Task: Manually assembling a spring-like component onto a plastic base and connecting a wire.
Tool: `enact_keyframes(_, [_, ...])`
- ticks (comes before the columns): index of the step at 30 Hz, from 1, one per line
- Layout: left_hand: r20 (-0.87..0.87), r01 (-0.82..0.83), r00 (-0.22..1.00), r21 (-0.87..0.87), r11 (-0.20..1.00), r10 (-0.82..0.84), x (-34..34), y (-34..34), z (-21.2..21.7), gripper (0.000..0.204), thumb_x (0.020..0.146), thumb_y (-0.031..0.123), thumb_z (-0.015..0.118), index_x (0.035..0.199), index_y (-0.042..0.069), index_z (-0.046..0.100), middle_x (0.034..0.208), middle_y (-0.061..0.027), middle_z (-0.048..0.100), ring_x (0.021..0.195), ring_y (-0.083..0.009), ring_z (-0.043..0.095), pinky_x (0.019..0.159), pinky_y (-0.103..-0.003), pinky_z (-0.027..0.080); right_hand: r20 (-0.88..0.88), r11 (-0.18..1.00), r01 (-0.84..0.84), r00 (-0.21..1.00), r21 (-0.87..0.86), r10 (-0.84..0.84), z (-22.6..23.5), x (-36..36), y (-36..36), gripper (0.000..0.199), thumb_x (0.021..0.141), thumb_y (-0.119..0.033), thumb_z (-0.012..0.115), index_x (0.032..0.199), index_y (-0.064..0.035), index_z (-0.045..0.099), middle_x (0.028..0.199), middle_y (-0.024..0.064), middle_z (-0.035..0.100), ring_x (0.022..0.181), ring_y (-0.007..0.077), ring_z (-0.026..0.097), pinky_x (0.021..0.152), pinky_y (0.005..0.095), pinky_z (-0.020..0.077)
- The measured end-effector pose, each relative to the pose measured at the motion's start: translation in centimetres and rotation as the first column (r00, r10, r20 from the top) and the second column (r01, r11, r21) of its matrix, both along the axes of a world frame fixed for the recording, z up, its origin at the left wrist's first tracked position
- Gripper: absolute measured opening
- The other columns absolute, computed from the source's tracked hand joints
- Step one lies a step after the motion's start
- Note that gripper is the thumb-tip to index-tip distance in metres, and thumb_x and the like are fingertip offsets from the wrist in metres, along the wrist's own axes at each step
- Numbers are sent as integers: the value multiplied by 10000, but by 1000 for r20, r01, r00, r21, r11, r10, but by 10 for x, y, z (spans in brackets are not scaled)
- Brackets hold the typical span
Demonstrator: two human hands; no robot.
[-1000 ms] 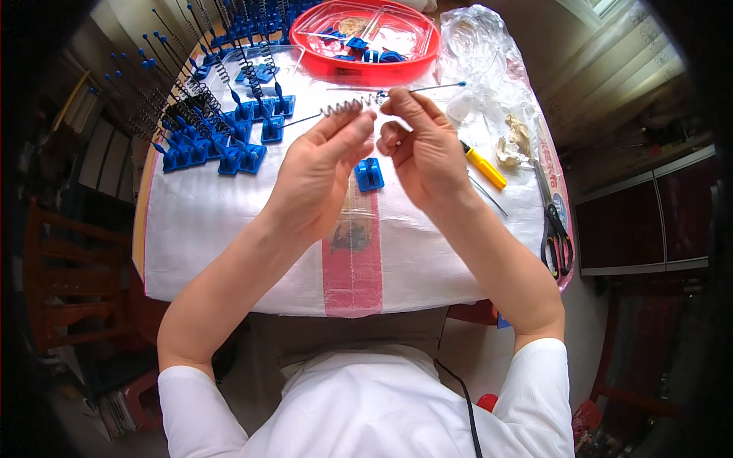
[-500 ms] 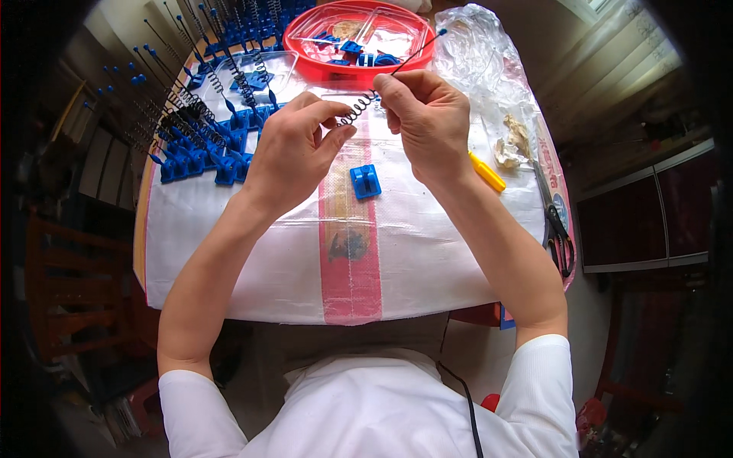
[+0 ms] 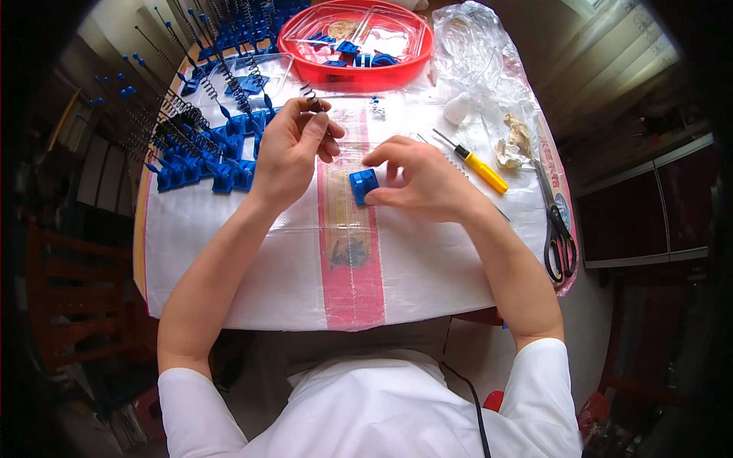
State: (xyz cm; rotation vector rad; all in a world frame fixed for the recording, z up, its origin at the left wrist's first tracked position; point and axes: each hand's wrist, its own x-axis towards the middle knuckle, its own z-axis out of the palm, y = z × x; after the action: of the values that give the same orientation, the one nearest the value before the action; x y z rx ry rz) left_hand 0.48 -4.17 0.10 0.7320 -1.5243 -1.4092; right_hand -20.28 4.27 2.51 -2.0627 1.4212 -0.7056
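My left hand (image 3: 294, 149) is closed around a black coil spring (image 3: 308, 93), whose upper turns stick out above the fingers. The rest of it is hidden in the grip. To the right, my right hand (image 3: 416, 179) curves beside a small blue plastic base (image 3: 363, 185) on the cloth. Its thumb and fingers are apart, with the thumb tip at the base's right edge; whether it touches cannot be made out. Beyond the right hand lies a yellow-handled screwdriver (image 3: 485, 173).
Blue bases with upright springs and blue-tipped rods (image 3: 206, 156) crowd the left side. A red tray (image 3: 359, 72) with blue parts stands at the back. Clear plastic bags (image 3: 477, 46), crumpled paper (image 3: 511, 145) and black-handled scissors (image 3: 561, 244) lie on the right.
My right hand has let go of the rod end and come down to the blue base. My left hand keeps the spring, now more upright and slightly further left.
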Motion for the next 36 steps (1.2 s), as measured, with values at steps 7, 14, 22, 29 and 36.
enact_keyframes(7, [-4, 14, 1000, -43, 999, -14, -7, 8, -5, 218, 1037, 177, 502, 1166, 8, 554, 897, -60, 662, 701, -79, 592, 617, -218, 478, 37, 984, 58, 998, -168, -52, -28, 17, -11, 199, 778, -127, 778, 925, -26, 690, 980, 95, 645, 714, 189, 630, 663, 316, 533])
enact_keyframes(14, [-130, 10, 991, -68, 998, -19, -4, 16, -10, 203, 1039, 168, 496, 1165, 20, 555, 864, -41, 648, 697, -63, 556, 629, -212, 456, 84, 979, 58, 996, -197, -42, -28, 15, -12, 243, 775, -100, 783, 996, -51, 694, 977, 94, 640, 715, 182, 628, 656, 303, 532])
enact_keyframes(22, [29, -29, 999, -218, 975, 36, 9, 23, -14, 182, 1021, 126, 516, 1155, 16, 572, 833, -33, 637, 668, -38, 495, 612, -195, 407, 182, 951, 264, 955, -162, -234, 16, -1, -15, 221, 832, -83, 697, 1038, -5, 685, 841, 113, 708, 688, 174, 650, 648, 299, 528])
enact_keyframes(29, [-21, -109, 994, -225, 968, 107, 9, 24, -12, 171, 1010, 133, 532, 1120, 14, 585, 801, -20, 627, 670, -40, 506, 590, -196, 403, -150, 804, -80, 989, -589, -12, 26, 20, -143, 139, 840, -131, 665, 964, -70, 689, 907, 128, 685, 884, 334, 666, 783, 420, 523])
enact_keyframes(36, [-38, -111, 994, -245, 963, 105, 17, 23, -16, 156, 1004, 109, 519, 1112, 15, 581, 797, -29, 635, 660, -44, 515, 581, -198, 406, -481, 912, -335, 856, -238, 189, 17, 104, -243, 121, 819, -129, 672, 868, -25, 706, 806, 168, 698, 744, 338, 689, 667, 422, 544])
